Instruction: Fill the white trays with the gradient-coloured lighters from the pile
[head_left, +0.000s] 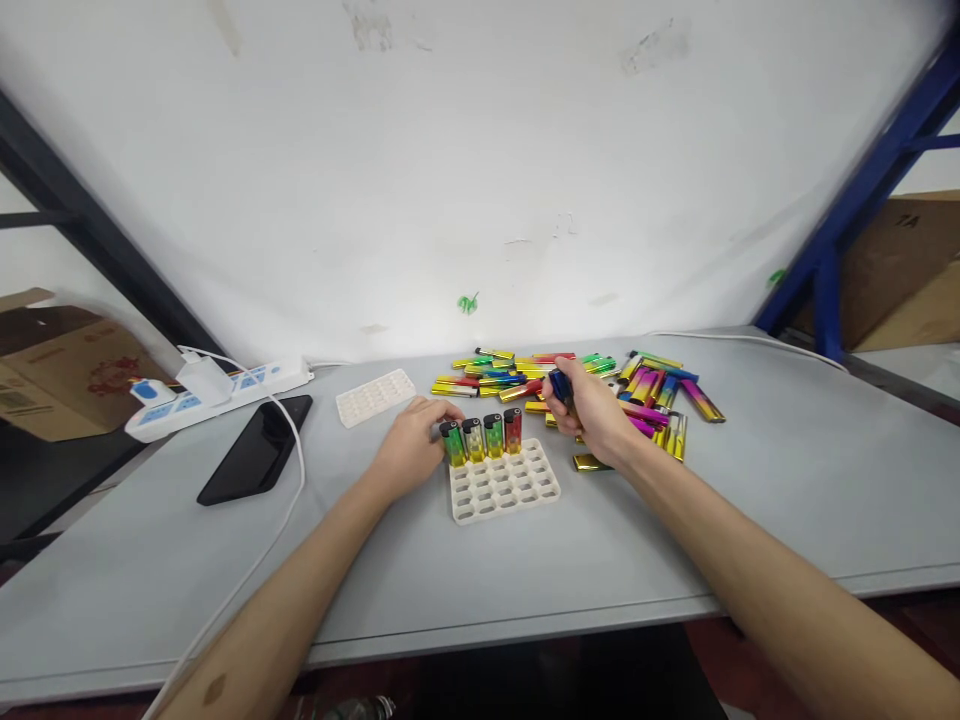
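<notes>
Tray (504,490) lies right of left fingers (441,411), lighters (493,437) in rear row; loose lighters (540,368) lie behind right fingers (565,420).

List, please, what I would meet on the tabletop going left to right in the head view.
Black rectangular phone, far white plastic tray, left hand, near white plastic tray, right hand, rightmost shiny magenta-and-gold oblong item.
</notes>
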